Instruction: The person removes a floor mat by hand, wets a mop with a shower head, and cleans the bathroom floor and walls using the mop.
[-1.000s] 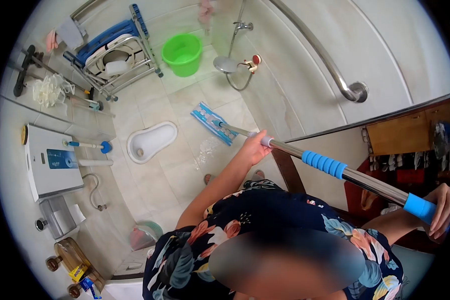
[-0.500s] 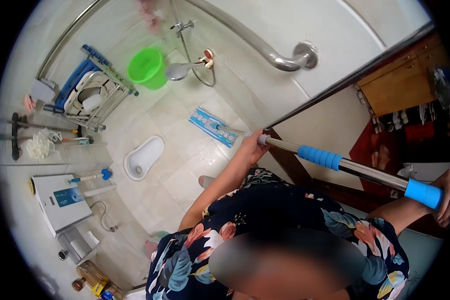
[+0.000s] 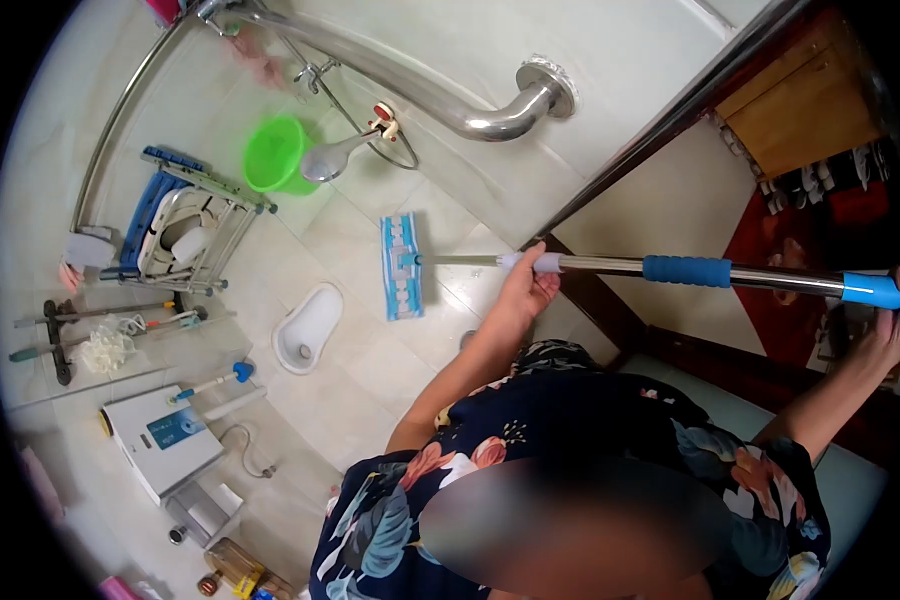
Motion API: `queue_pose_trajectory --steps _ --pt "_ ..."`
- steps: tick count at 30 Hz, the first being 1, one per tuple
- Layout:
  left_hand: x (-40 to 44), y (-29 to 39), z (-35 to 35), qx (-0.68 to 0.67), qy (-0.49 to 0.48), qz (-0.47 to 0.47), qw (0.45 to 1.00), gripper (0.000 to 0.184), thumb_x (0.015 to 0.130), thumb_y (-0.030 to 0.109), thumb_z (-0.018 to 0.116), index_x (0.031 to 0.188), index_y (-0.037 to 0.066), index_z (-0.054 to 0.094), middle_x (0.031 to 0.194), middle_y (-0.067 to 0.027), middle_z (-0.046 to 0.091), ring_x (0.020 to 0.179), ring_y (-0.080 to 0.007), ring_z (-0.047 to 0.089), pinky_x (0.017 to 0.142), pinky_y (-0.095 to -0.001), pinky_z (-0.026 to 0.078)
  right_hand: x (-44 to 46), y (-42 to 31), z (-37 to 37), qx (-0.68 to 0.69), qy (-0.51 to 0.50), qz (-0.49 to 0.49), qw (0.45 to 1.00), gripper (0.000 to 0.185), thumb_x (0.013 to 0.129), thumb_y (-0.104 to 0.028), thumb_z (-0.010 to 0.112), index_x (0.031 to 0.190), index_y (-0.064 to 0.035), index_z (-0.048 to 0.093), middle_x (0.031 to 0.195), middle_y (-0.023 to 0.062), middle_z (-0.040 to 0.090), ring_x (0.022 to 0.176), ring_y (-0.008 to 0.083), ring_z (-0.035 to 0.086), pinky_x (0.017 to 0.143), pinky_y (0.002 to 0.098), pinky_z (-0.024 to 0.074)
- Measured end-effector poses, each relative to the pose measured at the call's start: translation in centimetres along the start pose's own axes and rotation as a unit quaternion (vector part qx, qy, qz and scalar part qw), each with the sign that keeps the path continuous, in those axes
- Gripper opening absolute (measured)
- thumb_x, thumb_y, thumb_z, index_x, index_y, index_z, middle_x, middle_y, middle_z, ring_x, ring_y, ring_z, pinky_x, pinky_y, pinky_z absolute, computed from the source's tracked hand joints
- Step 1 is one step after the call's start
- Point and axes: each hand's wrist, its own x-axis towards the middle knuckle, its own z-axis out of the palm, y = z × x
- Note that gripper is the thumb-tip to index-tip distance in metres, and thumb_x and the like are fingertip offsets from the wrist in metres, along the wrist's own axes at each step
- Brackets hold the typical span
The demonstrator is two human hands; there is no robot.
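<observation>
A flat mop [image 3: 402,290] with a blue-and-white pad lies on the pale tiled floor. Its metal pole runs to the right across the view, nearly level. My left hand [image 3: 532,290] is closed loosely around the pale collar on the pole's lower part, with the thumb on top. At the far end, my right hand [image 3: 882,343] is closed on the bright blue end grip [image 3: 870,290], partly hidden at the edge of the view. Between the hands, a darker blue foam sleeve [image 3: 686,271] covers part of the pole.
A white squat toilet [image 3: 308,328] is set into the floor left of the mop. Behind stand a green bucket [image 3: 275,158] and a folded commode chair [image 3: 185,225]. A shower head [image 3: 328,160] and a steel grab bar [image 3: 420,90] are on the wall. A doorway edge [image 3: 670,120] lies right.
The mop head has turned and shifted slightly left, and its pole has swung from slanting to nearly level. My right hand has risen with the end grip. The whole view has tilted.
</observation>
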Motion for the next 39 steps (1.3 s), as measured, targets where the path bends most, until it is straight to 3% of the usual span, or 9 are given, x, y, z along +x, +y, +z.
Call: queue_pose_trajectory --steps 2,5,6,8,12,16,18,28,39 --pt "-1.1 -0.8 -1.2 0.003 0.008 -0.009 1.0 0.024 0.079 0.02 0.071 0.085 0.009 0.051 0.068 -0.0022 0.056 0.051 -0.0145 0.051 0.047 -0.0232 0.046 -1.1 0.2 -1.6 -0.039 -0.021 0.003 0.999 0.015 0.092 -0.008 0.051 0.096 0.0049 0.056 0.061 0.0019 0.036 0.054 0.0111 0.035 0.054 0.023 0.0382" --pt "-0.5 -0.4 -5.0 0.005 0.071 -0.006 0.997 0.026 0.077 0.025 0.072 0.082 0.012 0.05 0.063 -0.0004 0.047 0.056 -0.0157 0.048 0.047 -0.0265 0.042 -6.5 3.5 0.9 -0.144 0.091 -0.048 0.984 0.016 0.092 -0.012 0.053 0.097 0.0017 0.058 0.061 -0.0003 0.036 0.054 0.0097 0.035 0.053 0.0216 0.0368" --pt "3.7 1.3 -10.2 -0.008 0.003 -0.064 0.998 0.025 0.077 0.025 0.07 0.083 0.012 0.05 0.067 -0.0018 0.05 0.061 -0.0159 0.05 0.049 -0.0268 0.042 -8.8 5.0 2.3 -0.169 0.128 -0.043 0.976 0.017 0.092 -0.014 0.054 0.099 0.0007 0.059 0.061 -0.001 0.036 0.054 0.0091 0.035 0.053 0.0209 0.0362" --pt "2.1 3.0 -10.2 0.006 0.197 0.007 0.98 0.022 0.078 0.024 0.067 0.082 0.012 0.048 0.066 -0.0026 0.051 0.057 -0.0156 0.049 0.048 -0.0262 0.042 -13.8 7.4 6.7 -0.04 -0.006 0.007 0.999 0.03 0.093 -0.014 0.052 0.117 0.0031 0.051 0.062 -0.0021 0.035 0.052 0.0069 0.034 0.05 0.0214 0.0347" --pt "-3.6 4.1 -14.3 0.023 0.138 0.027 0.99 0.026 0.078 0.027 0.066 0.089 0.012 0.047 0.069 -0.0025 0.052 0.054 -0.0145 0.049 0.045 -0.0238 0.042 -15.2 3.7 6.3 0.121 -0.175 0.034 0.977 0.033 0.097 -0.011 0.043 0.126 0.0053 0.042 0.063 -0.0025 0.032 0.051 0.0041 0.031 0.046 0.0203 0.0296" --pt "-3.1 6.3 -18.6 0.033 0.193 0.022 0.98 0.02 0.081 0.026 0.063 0.086 0.014 0.048 0.07 -0.0019 0.054 0.054 -0.0141 0.049 0.045 -0.0227 0.041 -20.9 7.8 11.3 0.014 -0.09 0.067 0.994 0.037 0.096 -0.012 0.044 0.129 0.0047 0.039 0.064 -0.0023 0.032 0.052 0.0046 0.031 0.047 0.0212 0.0308" --pt "-6.0 5.8 -19.2 0.038 0.108 0.022 0.993 0.019 0.082 0.025 0.062 0.086 0.013 0.049 0.071 -0.0025 0.055 0.054 -0.0142 0.05 0.044 -0.023 0.04 -20.6 5.8 11.2 0.083 -0.172 0.042 0.981 0.038 0.097 -0.012 0.044 0.13 0.0048 0.038 0.065 -0.002 0.032 0.053 0.0053 0.03 0.048 0.0214 0.0309" --pt "-7.4 4.7 -21.2 -0.033 0.144 0.032 0.988 0.023 0.083 0.025 0.064 0.089 0.01 0.048 0.073 -0.0056 0.054 0.057 -0.0172 0.051 0.045 -0.0256 0.042 -20.3 5.0 10.1 0.172 -0.287 0.137 0.932 0.038 0.097 -0.008 0.038 0.132 0.0062 0.035 0.071 0.0016 0.037 0.054 0.0076 0.035 0.054 0.0231 0.0346" --pt "-7.7 2.9 -16.3 0.048 0.089 0.016 0.995 0.026 0.084 0.03 0.066 0.091 0.009 0.052 0.075 -0.0053 0.059 0.061 -0.0169 0.058 0.05 -0.0222 0.048 -17.1 2.8 1.6 -0.074 -0.001 0.081 0.994 0.028 0.097 -0.013 0.047 0.117 0.0067 0.046 0.064 -0.0018 0.029 0.056 0.008 0.03 0.055 0.0239 0.0342"
